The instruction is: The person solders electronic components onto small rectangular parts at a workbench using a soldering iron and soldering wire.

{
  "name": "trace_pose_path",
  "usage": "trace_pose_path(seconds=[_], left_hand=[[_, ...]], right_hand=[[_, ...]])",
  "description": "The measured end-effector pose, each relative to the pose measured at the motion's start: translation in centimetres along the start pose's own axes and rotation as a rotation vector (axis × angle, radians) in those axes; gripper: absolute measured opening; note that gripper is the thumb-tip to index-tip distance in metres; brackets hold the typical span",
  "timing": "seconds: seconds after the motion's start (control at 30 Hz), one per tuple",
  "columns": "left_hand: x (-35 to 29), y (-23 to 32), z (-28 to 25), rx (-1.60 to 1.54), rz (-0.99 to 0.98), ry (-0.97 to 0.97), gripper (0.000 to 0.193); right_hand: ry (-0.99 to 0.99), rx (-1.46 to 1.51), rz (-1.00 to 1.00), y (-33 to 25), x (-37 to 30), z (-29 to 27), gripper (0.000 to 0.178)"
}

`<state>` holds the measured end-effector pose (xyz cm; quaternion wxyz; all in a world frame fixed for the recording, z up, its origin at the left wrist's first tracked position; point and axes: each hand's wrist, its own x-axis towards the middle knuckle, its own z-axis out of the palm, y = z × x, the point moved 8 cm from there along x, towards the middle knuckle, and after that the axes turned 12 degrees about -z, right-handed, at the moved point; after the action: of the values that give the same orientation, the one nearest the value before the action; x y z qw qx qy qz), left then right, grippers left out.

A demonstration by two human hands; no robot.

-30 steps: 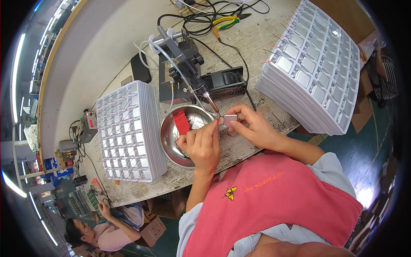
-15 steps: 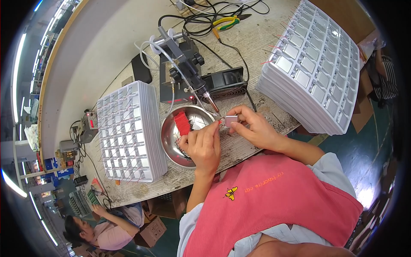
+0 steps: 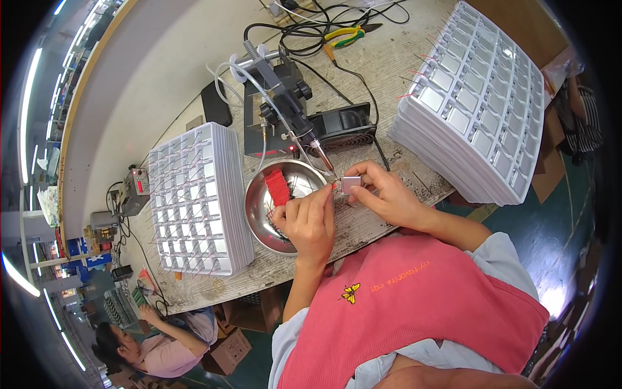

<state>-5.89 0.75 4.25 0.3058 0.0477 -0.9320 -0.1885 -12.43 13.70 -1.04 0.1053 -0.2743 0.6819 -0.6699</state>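
Note:
My right hand (image 3: 387,196) pinches a small flat silver battery cell (image 3: 351,185) by its right side. My left hand (image 3: 307,222) is closed, thumb and finger pressed on a thin red wire (image 3: 334,186) at the cell's left edge. Just above this spot is the tip of a soldering iron (image 3: 322,155), fixed in a stand and pointing down. Whether tip, wire and cell touch is too small to tell. Partly behind my left hand sits a steel bowl (image 3: 254,237) with a bundle of red wires (image 3: 277,188) and some dark wires.
Stacked white trays (image 3: 241,214) holding silver cells with wires stand on the left. Another tray stack (image 3: 424,152) with cells rises at the right. Behind the iron are a black fan (image 3: 343,126), cables and yellow-green pliers (image 3: 346,36). Another person (image 3: 165,350) works at lower left.
The view has shifted very slightly. Both hands keep their hold on the wire and the cell under the iron, with no clear movement.

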Motion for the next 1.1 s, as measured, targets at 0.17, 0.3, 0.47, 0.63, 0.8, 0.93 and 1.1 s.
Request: trace_pose_path(seconds=[0.17,0.3,0.47,0.63,0.8,0.93,1.1], left_hand=[[-0.05,-0.05,-0.11,-0.004,-0.007,0.008,0.023],[-0.17,-0.14,-0.09,-0.006,-0.007,0.010,0.023],[-0.05,-0.03,-0.18,-0.004,-0.003,0.011,0.023],[0.06,0.07,-0.18,-0.013,-0.001,0.008,0.024],[0.23,0.23,-0.29,-0.020,0.009,0.020,0.025],[0.37,0.36,-0.35,-0.014,0.007,0.024,0.026],[0.35,0.27,-0.33,-0.026,0.004,0.031,0.027]], right_hand=[[-0.001,0.005,0.007,0.08,-0.05,0.04,0.028],[0.002,0.005,0.003,0.20,-0.14,0.03,0.028],[-0.003,0.011,0.018,0.10,-0.10,0.03,0.028],[0.012,0.025,0.027,-0.04,-0.06,-0.08,0.028],[0.015,0.022,0.049,0.04,-0.02,-0.17,0.028],[0.017,0.035,0.055,0.07,0.08,-0.17,0.028],[0.021,0.044,0.052,-0.22,0.14,-0.18,0.028]])
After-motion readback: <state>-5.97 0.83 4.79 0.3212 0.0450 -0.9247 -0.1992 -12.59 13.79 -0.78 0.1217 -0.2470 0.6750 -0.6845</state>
